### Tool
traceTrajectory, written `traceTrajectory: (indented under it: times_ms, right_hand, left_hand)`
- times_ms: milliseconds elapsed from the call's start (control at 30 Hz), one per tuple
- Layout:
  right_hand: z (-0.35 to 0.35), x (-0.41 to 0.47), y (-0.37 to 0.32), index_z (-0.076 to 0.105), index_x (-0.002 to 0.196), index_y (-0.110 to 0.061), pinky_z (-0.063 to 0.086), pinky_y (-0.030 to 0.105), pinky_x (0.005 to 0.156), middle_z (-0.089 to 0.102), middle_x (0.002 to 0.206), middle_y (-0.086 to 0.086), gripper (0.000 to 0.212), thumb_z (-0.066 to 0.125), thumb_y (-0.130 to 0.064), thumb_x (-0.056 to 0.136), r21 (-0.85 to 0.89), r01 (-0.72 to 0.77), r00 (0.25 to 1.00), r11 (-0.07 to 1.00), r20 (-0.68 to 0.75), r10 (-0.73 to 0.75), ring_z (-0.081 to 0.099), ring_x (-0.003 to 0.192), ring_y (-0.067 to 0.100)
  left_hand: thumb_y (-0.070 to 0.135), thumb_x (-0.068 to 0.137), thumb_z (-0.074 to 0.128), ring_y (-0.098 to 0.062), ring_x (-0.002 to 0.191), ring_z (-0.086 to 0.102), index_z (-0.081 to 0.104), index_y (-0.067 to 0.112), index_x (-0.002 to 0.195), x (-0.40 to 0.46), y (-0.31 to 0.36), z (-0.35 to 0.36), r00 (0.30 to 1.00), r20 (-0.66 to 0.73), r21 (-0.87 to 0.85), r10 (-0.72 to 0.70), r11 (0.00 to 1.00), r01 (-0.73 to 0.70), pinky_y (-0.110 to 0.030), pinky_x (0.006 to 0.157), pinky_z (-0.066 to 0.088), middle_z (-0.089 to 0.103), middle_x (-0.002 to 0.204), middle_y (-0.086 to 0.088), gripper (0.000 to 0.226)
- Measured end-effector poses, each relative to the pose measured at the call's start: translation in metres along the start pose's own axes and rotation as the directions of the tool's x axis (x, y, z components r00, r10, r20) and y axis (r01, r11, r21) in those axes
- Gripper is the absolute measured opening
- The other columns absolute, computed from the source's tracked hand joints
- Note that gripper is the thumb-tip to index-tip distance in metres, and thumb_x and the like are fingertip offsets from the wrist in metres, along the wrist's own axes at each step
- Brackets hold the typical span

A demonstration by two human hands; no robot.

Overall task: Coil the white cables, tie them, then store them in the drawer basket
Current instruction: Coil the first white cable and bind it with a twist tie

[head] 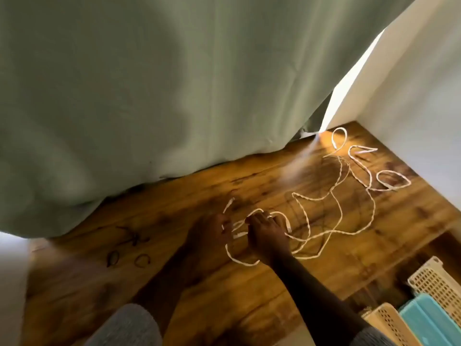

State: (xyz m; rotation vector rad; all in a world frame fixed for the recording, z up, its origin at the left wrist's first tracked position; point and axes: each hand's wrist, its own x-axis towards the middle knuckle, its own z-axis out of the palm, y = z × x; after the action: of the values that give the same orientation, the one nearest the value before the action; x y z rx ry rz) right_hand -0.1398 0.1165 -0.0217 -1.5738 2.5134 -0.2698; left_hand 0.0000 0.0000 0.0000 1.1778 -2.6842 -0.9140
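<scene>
Head view: both hands work at one end of a white cable (331, 196) on the wooden tabletop (249, 295). Right hand (268, 237) has its fingers curled round a few small loops of the cable at the near end. Left hand (212, 231), just beside it, appears to pinch a short free end, though blur makes the grip uncertain.

Progress, as judged: coiling only begun. A couple of loops sit at the right hand; most of the cable length lies loose, snaking away beyond and to the right of that hand. Farther in that direction, near the wall, lie more white loops (389, 181); cannot tell whether they are a second cable or the same one.

Not yet done: finishing the coil, tying, storing. Small dark rings (142, 259), possibly bands for tying, lie untouched to the left of the left hand. Perforated drawer baskets (434, 283) sit below and to the right of the right hand, no cable in them.
</scene>
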Motion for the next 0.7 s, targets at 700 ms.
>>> traceTrajectory:
  times_ms: [700]
  right_hand:
    - [0.14,0.012,0.025,0.062,0.111,-0.02,0.045,0.037,0.085,0.059,0.109,0.001,0.023,0.049,-0.028,0.093,0.219,0.193,0.957,0.956,-0.258,-0.134,0.053,0.096,0.022]
  left_hand:
    - [0.068,0.078,0.052,-0.015,0.106,0.058,0.059,0.034,0.13,0.031,-0.098,0.127,0.972,-0.201,0.075,0.125,0.991,-0.112,-0.029,0.084,0.045,0.063,0.117,0.012,0.062]
